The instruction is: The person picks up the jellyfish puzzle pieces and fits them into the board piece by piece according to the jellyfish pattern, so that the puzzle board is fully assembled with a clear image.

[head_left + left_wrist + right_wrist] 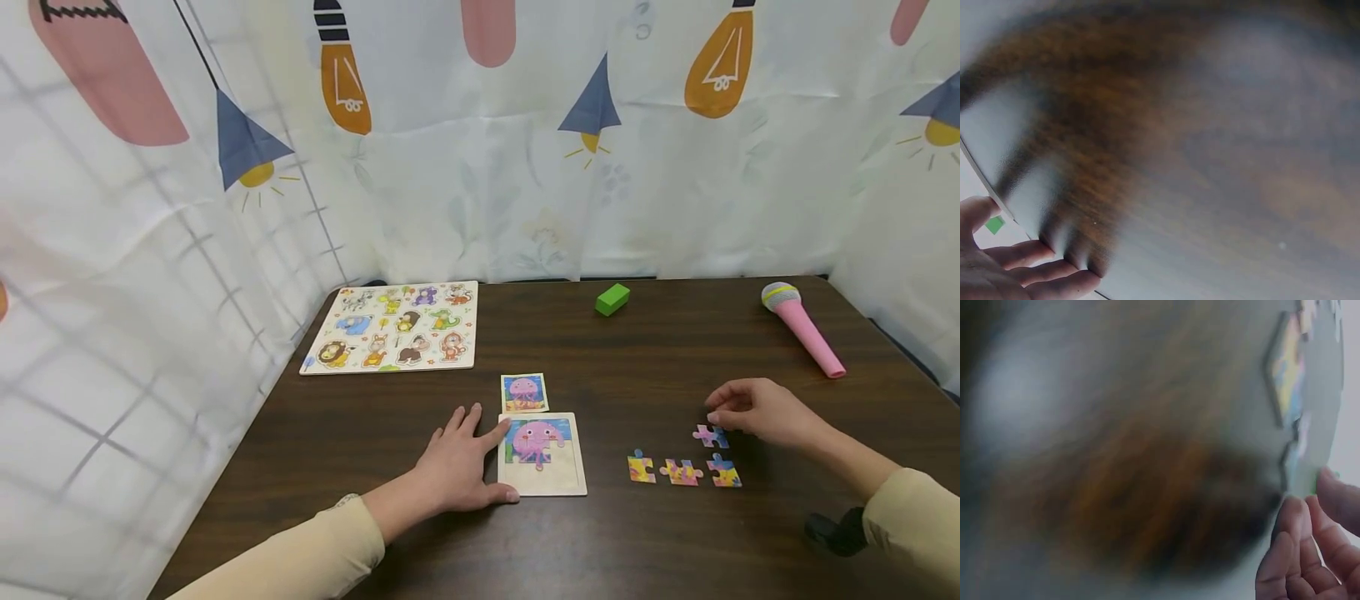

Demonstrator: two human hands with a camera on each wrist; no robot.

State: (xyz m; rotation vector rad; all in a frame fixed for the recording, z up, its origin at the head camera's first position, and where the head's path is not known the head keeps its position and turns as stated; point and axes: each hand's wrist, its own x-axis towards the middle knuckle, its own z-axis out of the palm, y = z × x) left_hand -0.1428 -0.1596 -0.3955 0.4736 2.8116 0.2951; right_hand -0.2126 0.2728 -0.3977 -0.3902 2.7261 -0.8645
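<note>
My left hand (467, 467) lies with spread fingers at the left side of a square wooden puzzle tray (566, 479), its index finger and thumb touching the edge. Inside the tray is a partly assembled pink jellyfish picture (536, 437), with bare wood at the lower right. A small jellyfish picture card (524, 392) sits directly above it. Over to the right, my right hand (772, 412) is at a pink-and-blue jigsaw piece (703, 433), fingers loosely bent and nothing visible between them. Three yellow-and-pink pieces, a left one (641, 469), a middle one (681, 473) and a right one (724, 473), form a row below.
An animal puzzle board (390, 325) occupies the back left of the dark wooden table (360, 433). A green block (612, 299) stands near the back edge, and a pink toy microphone (810, 333) lies at the right. Patterned curtains (480, 167) hang behind the table.
</note>
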